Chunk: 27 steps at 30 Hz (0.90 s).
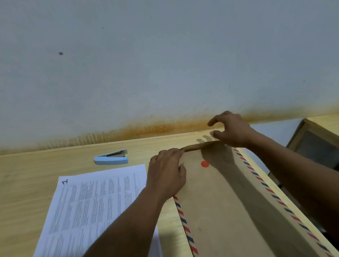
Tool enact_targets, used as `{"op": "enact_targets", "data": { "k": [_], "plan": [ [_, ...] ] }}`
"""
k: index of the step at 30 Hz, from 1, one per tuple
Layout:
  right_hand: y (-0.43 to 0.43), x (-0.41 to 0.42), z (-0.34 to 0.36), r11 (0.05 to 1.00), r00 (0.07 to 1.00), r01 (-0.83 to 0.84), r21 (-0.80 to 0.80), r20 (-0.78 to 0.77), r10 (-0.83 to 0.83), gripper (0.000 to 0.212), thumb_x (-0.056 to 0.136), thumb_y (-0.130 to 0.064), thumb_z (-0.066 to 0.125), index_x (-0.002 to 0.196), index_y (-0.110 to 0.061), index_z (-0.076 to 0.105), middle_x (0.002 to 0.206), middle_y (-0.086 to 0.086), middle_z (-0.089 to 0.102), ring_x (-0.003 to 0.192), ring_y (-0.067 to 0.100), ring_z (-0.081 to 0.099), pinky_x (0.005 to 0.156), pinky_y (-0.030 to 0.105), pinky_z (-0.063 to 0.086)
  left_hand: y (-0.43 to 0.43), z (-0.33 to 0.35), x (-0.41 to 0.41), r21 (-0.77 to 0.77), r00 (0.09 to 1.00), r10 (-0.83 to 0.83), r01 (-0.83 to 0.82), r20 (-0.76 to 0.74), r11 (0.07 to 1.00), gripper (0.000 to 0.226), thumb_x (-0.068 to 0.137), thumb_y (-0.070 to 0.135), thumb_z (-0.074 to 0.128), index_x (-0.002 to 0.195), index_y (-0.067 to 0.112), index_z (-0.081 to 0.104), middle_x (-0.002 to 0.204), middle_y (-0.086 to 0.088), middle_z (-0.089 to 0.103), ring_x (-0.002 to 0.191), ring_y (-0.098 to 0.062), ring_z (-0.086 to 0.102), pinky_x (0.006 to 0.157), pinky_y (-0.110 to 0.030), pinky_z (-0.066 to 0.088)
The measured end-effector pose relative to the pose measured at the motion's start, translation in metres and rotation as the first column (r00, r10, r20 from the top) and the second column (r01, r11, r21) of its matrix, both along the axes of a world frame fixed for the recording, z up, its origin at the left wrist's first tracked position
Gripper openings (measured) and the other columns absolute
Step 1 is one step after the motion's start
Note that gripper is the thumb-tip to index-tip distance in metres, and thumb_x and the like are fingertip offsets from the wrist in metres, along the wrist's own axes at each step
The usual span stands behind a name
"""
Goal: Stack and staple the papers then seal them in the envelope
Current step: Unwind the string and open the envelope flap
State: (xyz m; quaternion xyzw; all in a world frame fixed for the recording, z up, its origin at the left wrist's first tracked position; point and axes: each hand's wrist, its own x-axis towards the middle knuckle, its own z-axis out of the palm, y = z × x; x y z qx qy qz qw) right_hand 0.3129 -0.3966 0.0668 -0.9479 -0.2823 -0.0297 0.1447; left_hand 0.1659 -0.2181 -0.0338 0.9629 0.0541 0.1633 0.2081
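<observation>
Stripe-edged brown paper envelope (220, 205) lies on the pale wooden counter (18, 189), with printed white papers (89, 204) to its left. Grip of the left hand (167, 174) pinches its far edge; grip of the right hand (232, 131) is spread over its far right corner.

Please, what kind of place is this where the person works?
Probably a plain office or study corner. A light wooden desk stands against a bare wall and carries a blue stapler, printed papers and a large brown envelope with airmail stripes.
</observation>
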Motion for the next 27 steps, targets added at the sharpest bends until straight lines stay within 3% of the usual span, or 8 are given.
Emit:
{"op": "enact_targets", "data": {
  "k": [3,8,11,14,16,20,23,27],
  "plan": [
    [-0.013,-0.008,0.000,0.997,0.996,0.075,-0.035,0.056,-0.073,0.039,0.091,-0.039,0.065,0.130,-0.036,0.057,0.153,0.004,0.039,0.146,0.032,0.026,0.112,0.059,0.029,-0.001,0.011,0.002,-0.087,1.000,0.025,-0.024,0.014,0.996,0.042,0.098,0.026,0.056,0.140,0.024,0.061,0.136,0.005,0.065,0.122,-0.024,0.058,0.102,-0.043,0.046],
    [-0.013,-0.024,0.010,0.986,0.975,-0.028,-0.163,0.212,0.063,0.049,0.091,-0.044,0.061,0.138,-0.037,0.047,0.164,-0.003,0.025,0.156,0.021,-0.001,0.121,0.058,0.007,-0.002,0.045,0.017,-0.428,0.994,0.085,-0.050,0.065,0.902,0.031,0.095,0.007,0.062,0.116,0.024,0.077,0.116,0.007,0.076,0.110,-0.014,0.070,0.097,-0.035,0.057],
    [0.005,-0.030,0.031,0.969,0.983,-0.089,-0.229,0.134,0.122,0.045,0.094,-0.036,0.060,0.138,-0.032,0.050,0.149,-0.005,0.051,0.149,0.021,0.030,0.119,0.054,0.017,0.000,0.078,0.024,-0.494,0.994,0.066,-0.016,0.085,0.869,0.026,0.096,0.000,0.064,0.103,0.017,0.083,0.108,0.003,0.078,0.103,-0.011,0.069,0.096,-0.025,0.052],
    [0.017,-0.031,0.051,0.957,0.983,-0.163,-0.240,0.042,0.178,0.027,0.095,-0.020,0.060,0.121,-0.017,0.064,0.122,0.006,0.067,0.114,0.029,0.059,0.087,0.037,0.044,0.006,0.107,0.022,-0.542,0.989,0.064,0.017,0.130,0.840,0.023,0.094,0.001,0.068,0.098,0.017,0.084,0.098,0.006,0.078,0.096,-0.007,0.069,0.096,-0.022,0.053],
    [0.017,-0.031,0.065,0.956,0.979,-0.202,-0.214,-0.018,0.203,0.018,0.095,-0.016,0.061,0.111,-0.010,0.067,0.114,0.010,0.068,0.103,0.027,0.060,0.077,0.032,0.042,0.012,0.120,0.018,-0.595,0.986,0.061,0.043,0.153,0.802,0.019,0.092,0.006,0.073,0.095,0.022,0.083,0.097,0.009,0.077,0.097,-0.007,0.070,0.094,-0.023,0.054],
    [0.011,-0.031,0.101,0.953,0.980,-0.198,-0.229,-0.039,0.194,0.020,0.095,-0.016,0.059,0.112,-0.010,0.068,0.112,0.009,0.068,0.104,0.026,0.061,0.087,0.039,0.051,0.025,0.138,0.003,-0.667,0.996,-0.022,0.078,0.092,0.741,0.032,0.084,0.018,0.084,0.111,0.031,0.074,0.109,0.004,0.069,0.102,-0.019,0.068,0.086,-0.041,0.062],
    [0.002,-0.030,0.130,0.965,0.984,-0.180,-0.190,-0.023,0.179,0.018,0.094,-0.019,0.061,0.109,-0.018,0.071,0.106,0.002,0.068,0.101,0.023,0.061,0.084,0.034,0.048,0.025,0.153,-0.012,-0.731,0.994,-0.107,0.081,0.011,0.677,0.057,0.086,0.013,0.083,0.128,0.036,0.053,0.105,-0.010,0.064,0.076,-0.022,0.064,0.059,-0.032,0.056],
    [-0.002,-0.039,0.163,0.973,0.982,-0.185,-0.141,0.011,0.189,0.018,0.094,-0.021,0.063,0.109,-0.027,0.070,0.105,-0.005,0.064,0.101,0.018,0.057,0.086,0.030,0.041,0.014,0.188,-0.027,-0.746,0.994,-0.104,0.099,0.040,0.658,0.056,0.092,0.008,0.075,0.135,0.030,0.047,0.101,-0.014,0.078,0.067,-0.019,0.069,0.050,-0.028,0.053]
  ]
}}
